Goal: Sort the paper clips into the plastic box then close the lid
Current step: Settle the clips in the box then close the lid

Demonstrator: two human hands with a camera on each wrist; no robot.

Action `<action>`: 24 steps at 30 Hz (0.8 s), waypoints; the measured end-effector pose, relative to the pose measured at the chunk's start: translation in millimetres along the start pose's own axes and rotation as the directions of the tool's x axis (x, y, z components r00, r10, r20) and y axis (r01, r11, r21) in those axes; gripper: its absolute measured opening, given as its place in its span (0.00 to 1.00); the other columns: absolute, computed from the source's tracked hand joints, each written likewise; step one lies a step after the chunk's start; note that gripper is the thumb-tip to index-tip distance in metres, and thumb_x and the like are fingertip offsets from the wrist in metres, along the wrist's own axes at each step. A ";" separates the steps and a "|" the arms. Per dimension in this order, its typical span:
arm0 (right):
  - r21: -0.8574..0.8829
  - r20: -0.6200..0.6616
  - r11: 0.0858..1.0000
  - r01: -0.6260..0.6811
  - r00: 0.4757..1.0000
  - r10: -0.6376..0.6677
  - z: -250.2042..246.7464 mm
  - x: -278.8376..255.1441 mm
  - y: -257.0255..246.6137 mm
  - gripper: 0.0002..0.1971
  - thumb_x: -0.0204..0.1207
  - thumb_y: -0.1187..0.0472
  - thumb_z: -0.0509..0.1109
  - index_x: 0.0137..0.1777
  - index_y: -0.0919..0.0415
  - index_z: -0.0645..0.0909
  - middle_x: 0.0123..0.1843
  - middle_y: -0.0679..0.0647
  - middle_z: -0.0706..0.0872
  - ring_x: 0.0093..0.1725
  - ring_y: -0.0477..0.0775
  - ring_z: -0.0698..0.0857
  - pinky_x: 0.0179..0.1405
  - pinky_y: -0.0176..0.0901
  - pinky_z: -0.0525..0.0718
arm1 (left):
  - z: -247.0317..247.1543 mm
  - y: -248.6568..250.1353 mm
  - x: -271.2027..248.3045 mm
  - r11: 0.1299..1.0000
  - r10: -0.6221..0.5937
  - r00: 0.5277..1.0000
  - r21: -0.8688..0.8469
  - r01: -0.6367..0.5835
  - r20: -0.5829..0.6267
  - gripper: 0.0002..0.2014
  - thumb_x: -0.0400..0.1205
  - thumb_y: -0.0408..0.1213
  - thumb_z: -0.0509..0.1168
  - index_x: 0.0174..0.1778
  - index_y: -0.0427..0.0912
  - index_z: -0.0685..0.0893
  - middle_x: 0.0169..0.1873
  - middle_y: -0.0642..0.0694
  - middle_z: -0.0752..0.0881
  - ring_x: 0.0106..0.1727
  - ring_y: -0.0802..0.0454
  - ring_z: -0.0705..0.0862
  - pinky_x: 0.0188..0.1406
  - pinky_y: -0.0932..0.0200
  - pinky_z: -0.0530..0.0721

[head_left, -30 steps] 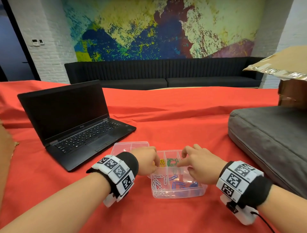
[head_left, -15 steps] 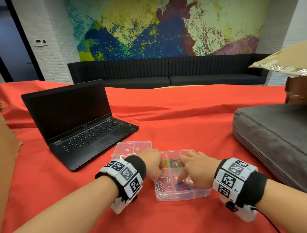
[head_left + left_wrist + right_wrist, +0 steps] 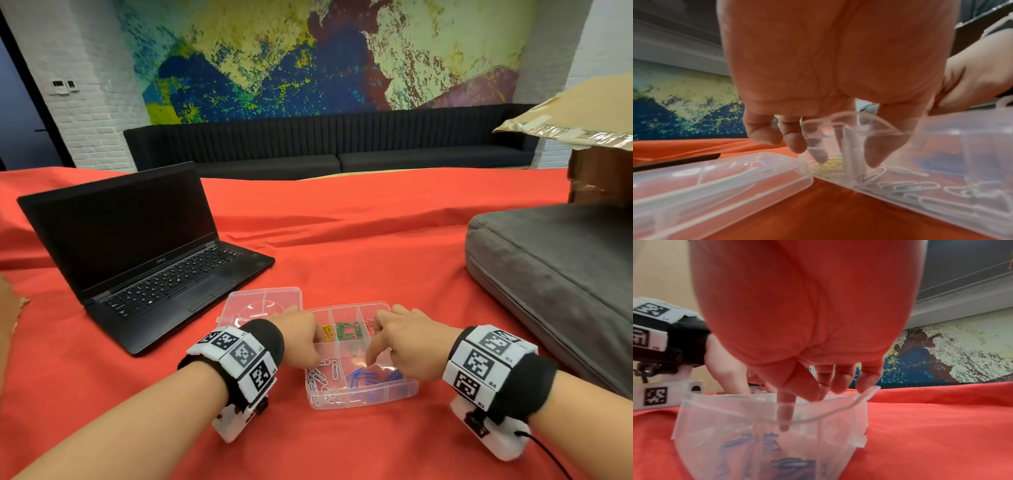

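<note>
Both hands in the clear plastic compartment box (image 3: 363, 394), bottom centre of the head view, on the red-cloth surface (image 3: 359, 246). Left hand (image 3: 301, 337) sits at the box's left edge w/ fingers (image 3: 797, 142) curled down loosely, thumb dipped by the white paper clips (image 3: 320, 378); can't tell if it's pinching one. Right hand (image 3: 407, 346) has its index finger (image 3: 785, 412) poking straight down over the blue paper clips (image 3: 368, 377), other fingers relaxed, nothing gripped. Yellow paper clips (image 3: 327, 333) & green paper clips (image 3: 347, 330) sit in the far compartments. The clear plastic lid (image 3: 263, 305) lies open, just left of the box. Black open laptop (image 3: 137, 253) mid-left, grey cushion (image 3: 555, 274) at right.
</note>
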State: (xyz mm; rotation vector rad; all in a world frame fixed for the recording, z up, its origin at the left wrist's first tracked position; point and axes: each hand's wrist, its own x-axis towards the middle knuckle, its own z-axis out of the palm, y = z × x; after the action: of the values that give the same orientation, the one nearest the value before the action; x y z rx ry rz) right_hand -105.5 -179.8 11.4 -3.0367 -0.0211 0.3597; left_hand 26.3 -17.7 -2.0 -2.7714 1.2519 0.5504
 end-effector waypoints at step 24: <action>-0.028 0.039 0.998 0.048 0.998 -0.047 3.8 -1.9 -3.3 0.28 0.78 0.61 0.52 0.77 0.40 0.64 0.77 0.43 0.68 0.71 0.57 0.68 0.69 0.58 0.68 | 6.5 -64.5 -10.5 0.997 -0.080 0.989 0.007 0.081 -0.128 0.29 0.69 0.43 0.75 0.67 0.48 0.75 0.67 0.49 0.77 0.68 0.48 0.76 0.65 0.57 0.75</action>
State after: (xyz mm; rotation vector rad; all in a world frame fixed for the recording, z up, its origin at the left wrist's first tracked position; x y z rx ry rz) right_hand -108.2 -176.3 8.4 -3.0512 -0.1022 0.4172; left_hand 65.4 34.3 -10.9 -2.8721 1.1543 0.3637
